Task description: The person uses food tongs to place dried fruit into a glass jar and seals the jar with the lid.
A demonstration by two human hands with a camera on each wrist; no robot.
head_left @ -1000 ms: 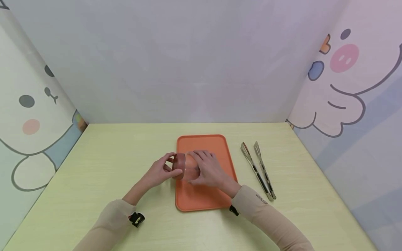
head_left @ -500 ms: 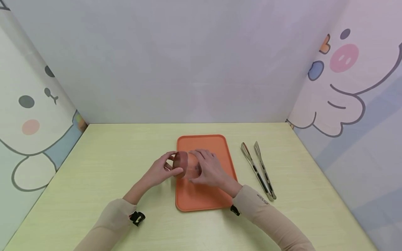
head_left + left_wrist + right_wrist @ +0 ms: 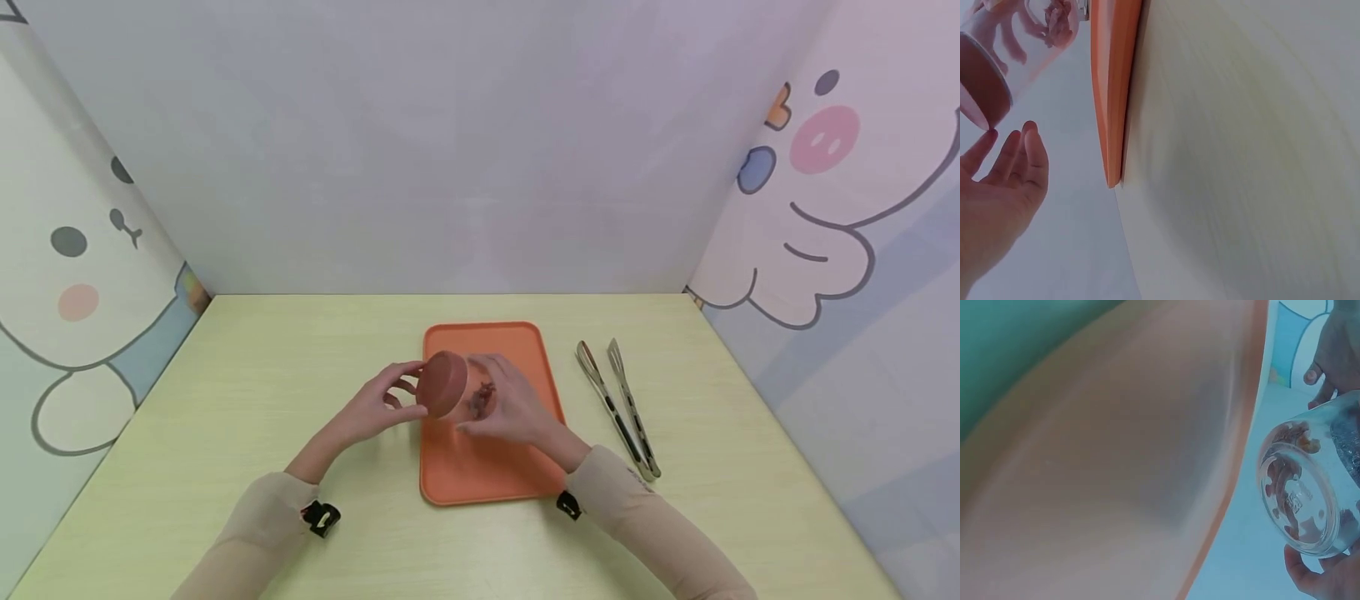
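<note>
A clear jar with a reddish-brown lid hangs tilted over an orange tray. Small reddish-brown pieces lie inside, near its base. My right hand grips the clear body at the base end, its fingers showing through the wall in the left wrist view. At the lid end is my left hand, loosely spread; one fingertip meets the lid's edge in the left wrist view, while the other fingers stand off it. The base faces the right wrist camera, where the left hand appears above the jar.
Metal tongs with dark grips lie spread to the right of the tray on the pale wooden table. A plain wall stands behind, and side walls with cartoon animals flank the table.
The jar has tilted so its lid has swung up and right, showing more of its top. Its pieces now show beside the right palm. The left fingers have loosened around the lid.
</note>
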